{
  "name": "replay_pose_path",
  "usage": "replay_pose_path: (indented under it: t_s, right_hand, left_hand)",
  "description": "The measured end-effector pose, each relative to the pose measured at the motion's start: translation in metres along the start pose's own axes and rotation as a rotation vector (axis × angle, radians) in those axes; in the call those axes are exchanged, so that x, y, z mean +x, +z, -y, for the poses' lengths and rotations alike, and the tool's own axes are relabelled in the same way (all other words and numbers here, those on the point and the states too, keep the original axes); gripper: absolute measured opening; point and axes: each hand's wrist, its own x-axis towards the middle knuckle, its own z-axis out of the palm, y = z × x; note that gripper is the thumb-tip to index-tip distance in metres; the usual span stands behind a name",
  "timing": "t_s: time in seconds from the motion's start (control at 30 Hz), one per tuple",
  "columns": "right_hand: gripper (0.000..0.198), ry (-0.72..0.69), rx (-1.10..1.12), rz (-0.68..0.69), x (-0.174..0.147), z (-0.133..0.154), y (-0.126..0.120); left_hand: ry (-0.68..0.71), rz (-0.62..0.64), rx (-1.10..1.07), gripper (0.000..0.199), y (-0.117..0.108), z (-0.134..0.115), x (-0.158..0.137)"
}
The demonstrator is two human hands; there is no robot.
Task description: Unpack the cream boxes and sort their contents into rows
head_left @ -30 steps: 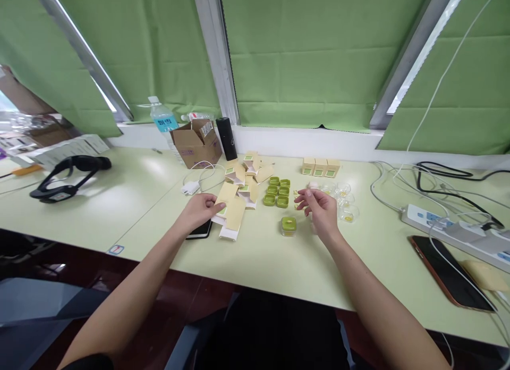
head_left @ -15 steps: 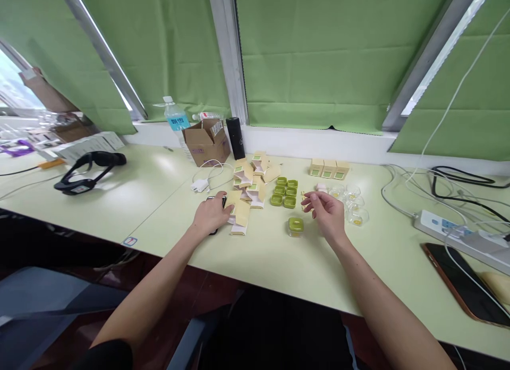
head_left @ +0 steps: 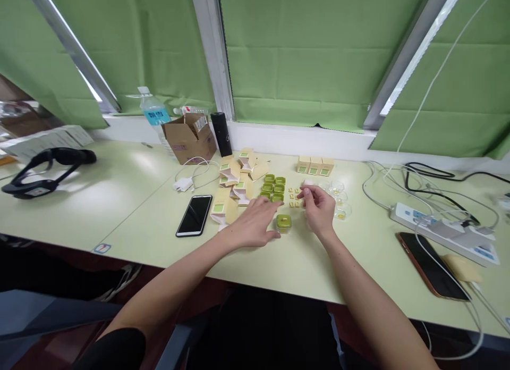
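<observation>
A small clear container with a green lid (head_left: 284, 221) stands near the middle of the table, and a small yellowish spot shows on the lid. Just left of it, my left hand (head_left: 258, 224) reaches with fingers stretched out, holding nothing. My right hand (head_left: 319, 206) is to the right of the container, thumb and fingertips pinched together; what they hold, if anything, is too small to make out. Several tiny yellow pieces (head_left: 292, 196) lie beside those fingertips. Behind my left hand sit several green lids (head_left: 279, 181) in two columns, partly hidden by its fingers.
Opened cream cartons (head_left: 225, 205) lie left of my left hand, beside a black-screened phone (head_left: 194, 216). Three closed cream boxes (head_left: 315, 166) stand at the back. Clear containers (head_left: 341, 210) are right of my right hand. A power strip (head_left: 442, 232) with cables and another phone (head_left: 432, 265) occupy the right.
My left hand has moved right, from the cartons and phone to beside the green-lidded container. The view has shifted right. My right hand stays near the tiny yellow pieces, fingers closer together.
</observation>
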Motion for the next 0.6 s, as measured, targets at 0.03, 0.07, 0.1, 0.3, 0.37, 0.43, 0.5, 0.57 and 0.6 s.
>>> replay_pose_path:
  t_s: [0.03, 0.07, 0.1, 0.3, 0.37, 0.43, 0.5, 0.57, 0.6]
  right_hand:
    - [0.035, -0.015, -0.026, -0.014, 0.001, -0.001, -0.001]
    - [0.035, -0.030, -0.048, -0.026, 0.001, -0.002, -0.001]
    - [0.034, -0.044, -0.067, -0.036, 0.001, -0.003, -0.002]
    - [0.024, -0.101, -0.125, -0.058, -0.001, 0.002, -0.002]
    - [0.022, -0.150, -0.157, -0.048, -0.002, 0.002, -0.002]
    - [0.025, -0.232, -0.206, -0.010, -0.002, 0.001, -0.002]
    - [0.034, -0.317, -0.259, 0.075, -0.003, 0.000, 0.000]
    - [0.044, -0.380, -0.326, 0.181, -0.006, -0.002, 0.003]
    - [0.049, -0.405, -0.366, 0.224, -0.008, -0.003, 0.005]
  left_hand:
    - [0.007, 0.049, -0.002, 0.072, 0.007, -0.002, 0.008]
    - [0.011, 0.084, -0.002, 0.065, 0.014, -0.001, 0.016]
    - [0.016, 0.105, -0.003, 0.055, 0.018, 0.000, 0.023]
    - [-0.096, -0.058, -0.232, 0.041, 0.021, 0.014, 0.058]
    - [-0.131, -0.158, -0.427, 0.047, 0.019, 0.016, 0.063]
    - [-0.139, -0.243, -0.644, 0.054, 0.021, 0.018, 0.065]
    - [-0.152, -0.299, -0.829, 0.063, 0.024, 0.019, 0.064]
    - [-0.170, -0.327, -0.952, 0.069, 0.028, 0.020, 0.062]
    - [-0.175, -0.334, -0.993, 0.070, 0.030, 0.021, 0.061]
